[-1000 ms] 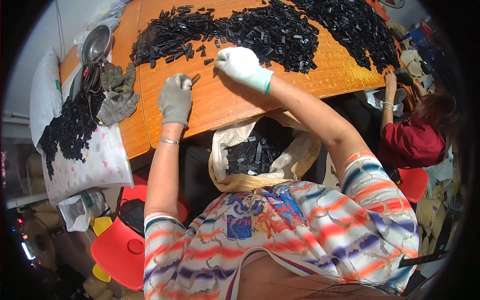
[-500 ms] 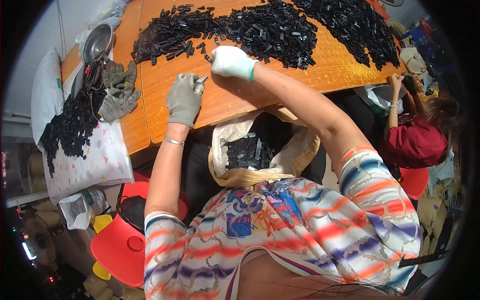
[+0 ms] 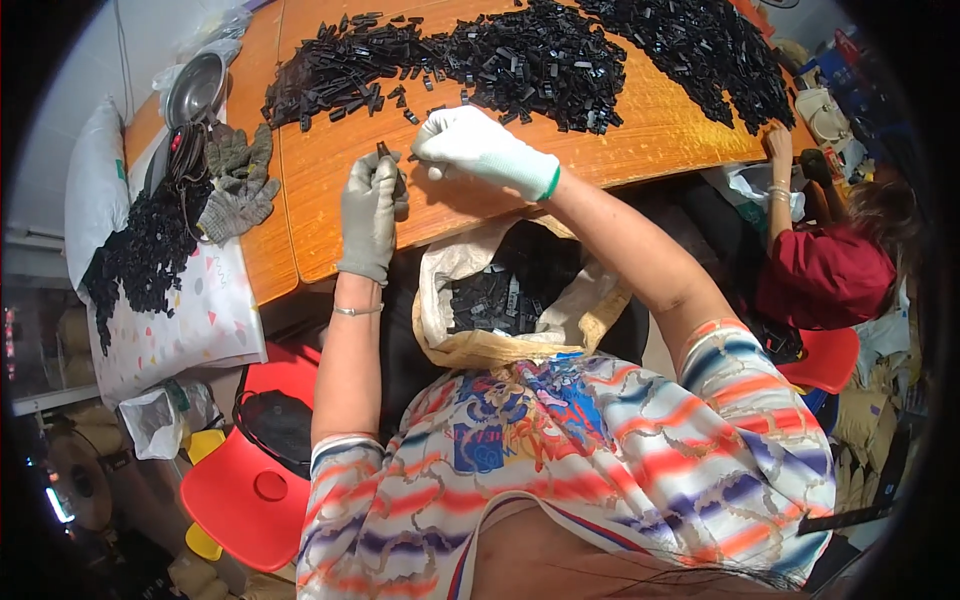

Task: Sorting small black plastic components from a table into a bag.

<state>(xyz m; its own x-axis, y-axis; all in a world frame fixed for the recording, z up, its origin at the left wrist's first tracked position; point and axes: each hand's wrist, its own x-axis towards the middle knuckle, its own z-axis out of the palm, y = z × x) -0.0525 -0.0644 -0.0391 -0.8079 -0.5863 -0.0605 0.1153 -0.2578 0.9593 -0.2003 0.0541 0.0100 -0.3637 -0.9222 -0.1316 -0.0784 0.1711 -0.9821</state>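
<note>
My left hand (image 3: 369, 212), in a grey glove, is pinched on a small black plastic piece (image 3: 383, 149) whose tip sticks up past the fingers. Close on its right is my right hand (image 3: 478, 150), in a white glove with a green cuff, fingers curled together over the table. A dark speck shows at its fingertips, too small to name. Just beyond both hands lie piles of small black plastic pieces (image 3: 545, 65), with a few loose ones at the near edge. On my lap, below the hands, an open cloth sack (image 3: 440, 340) holds more black pieces.
The orange wooden table (image 3: 300, 215) ends just above the sack. To the left are a metal bowl (image 3: 197, 88), knitted gloves (image 3: 240, 180) and dark pieces on a patterned white bag (image 3: 215, 320). A red chair (image 3: 245, 495) stands lower left. A person in a dark red top (image 3: 825, 275) sits at right.
My right hand has drawn back from the loose pieces, its wrist shifting right and down. My left hand has turned more upright, its black piece now pointing up. The person at right has shifted slightly.
</note>
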